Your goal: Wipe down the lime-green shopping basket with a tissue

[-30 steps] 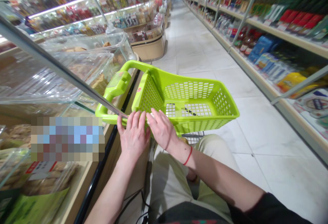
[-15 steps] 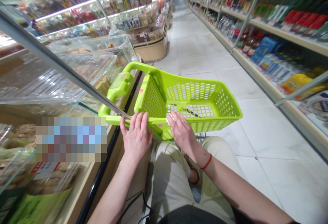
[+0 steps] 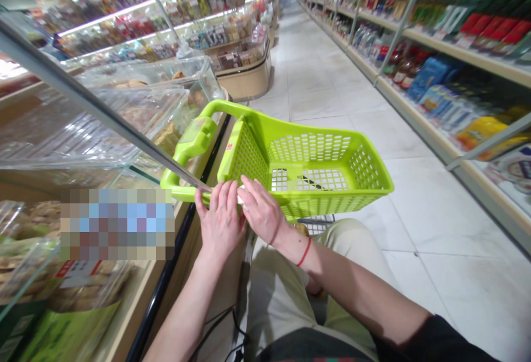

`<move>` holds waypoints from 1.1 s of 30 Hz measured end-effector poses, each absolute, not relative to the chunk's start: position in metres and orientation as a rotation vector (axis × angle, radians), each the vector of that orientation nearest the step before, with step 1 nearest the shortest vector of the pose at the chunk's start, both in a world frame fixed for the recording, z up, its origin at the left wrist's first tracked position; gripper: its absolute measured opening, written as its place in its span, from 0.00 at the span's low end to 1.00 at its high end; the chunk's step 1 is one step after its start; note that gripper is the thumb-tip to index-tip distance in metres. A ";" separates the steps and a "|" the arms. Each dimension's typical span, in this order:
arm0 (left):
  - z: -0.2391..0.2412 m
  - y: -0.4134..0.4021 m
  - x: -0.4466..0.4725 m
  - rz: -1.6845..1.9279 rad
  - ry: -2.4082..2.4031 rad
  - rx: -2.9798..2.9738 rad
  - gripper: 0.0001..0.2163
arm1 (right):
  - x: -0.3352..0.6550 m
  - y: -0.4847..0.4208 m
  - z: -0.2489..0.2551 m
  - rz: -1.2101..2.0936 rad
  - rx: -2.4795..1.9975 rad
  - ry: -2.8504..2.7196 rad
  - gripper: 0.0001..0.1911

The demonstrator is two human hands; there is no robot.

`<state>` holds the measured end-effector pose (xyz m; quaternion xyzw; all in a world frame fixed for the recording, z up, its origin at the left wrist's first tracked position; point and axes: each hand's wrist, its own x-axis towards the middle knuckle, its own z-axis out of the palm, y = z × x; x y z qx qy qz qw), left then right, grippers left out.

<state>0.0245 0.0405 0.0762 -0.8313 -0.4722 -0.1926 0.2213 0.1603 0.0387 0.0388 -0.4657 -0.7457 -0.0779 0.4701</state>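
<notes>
A lime-green plastic shopping cart (image 3: 327,192) with perforated basket walls stands sideways in front of me. My left hand (image 3: 222,213) grips its near rim by the handle end, with the fingers bent over the edge. Right beside it, my right hand (image 3: 263,210) presses a small white tissue (image 3: 240,196) against the same rim. Most of the tissue is hidden under the fingers. The cart's handle (image 3: 197,135) curves up at the left, above the near rim.
On the left runs a bakery-style display case (image 3: 136,96) with clear lids and a black edge bar (image 3: 166,273). A slanting metal pole (image 3: 95,105) crosses in front of it. Stocked shelves (image 3: 468,58) line the right side, and a tiled aisle (image 3: 315,63) leads ahead.
My right hand has slid left along the cart's near rim with the white tissue, up to my left hand. My left hand and the cart are nearly unmoved.
</notes>
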 end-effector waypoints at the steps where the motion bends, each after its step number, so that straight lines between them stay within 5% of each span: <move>1: 0.076 0.041 0.024 -0.531 -1.302 -2.301 0.26 | 0.157 0.039 0.039 -0.208 -1.151 -1.818 0.17; 14: 0.087 0.038 0.015 -0.472 -1.300 -2.323 0.28 | 0.199 0.015 0.032 -0.066 -1.240 -1.876 0.22; 24: 0.079 0.039 0.001 -0.761 -1.178 -2.219 0.35 | 0.139 0.043 0.082 0.109 -1.206 -1.898 0.18; 33: 0.075 0.040 0.001 -0.767 -1.465 -2.096 0.34 | 0.143 0.039 0.067 -0.097 -1.129 -1.944 0.19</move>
